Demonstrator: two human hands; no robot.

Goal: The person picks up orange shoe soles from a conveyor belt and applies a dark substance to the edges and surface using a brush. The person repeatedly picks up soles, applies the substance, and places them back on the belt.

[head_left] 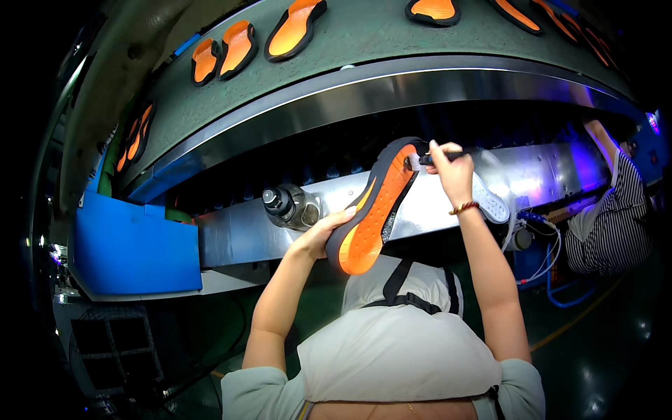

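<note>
My left hand (327,232) grips the edge of a shoe sole (383,204), black-rimmed with a dotted orange inside, near its wide lower end. The sole is held tilted above the metal ledge. My right hand (453,168) is closed round the dark handle of a brush (415,162). Its pale tip touches the inside of the sole close to the upper end. A dark bottle (297,210) with a black cap stands left of the sole. Behind my right wrist lies a white sole-shaped piece (491,199), partly hidden.
Beyond the metal ledge (241,234) runs a green conveyor belt (364,43) carrying several orange-and-black soles (294,29). A blue housing (136,245) stands at the left. Clear tubing (505,183) hangs on the right, where another person in a striped garment (610,224) reaches toward the line.
</note>
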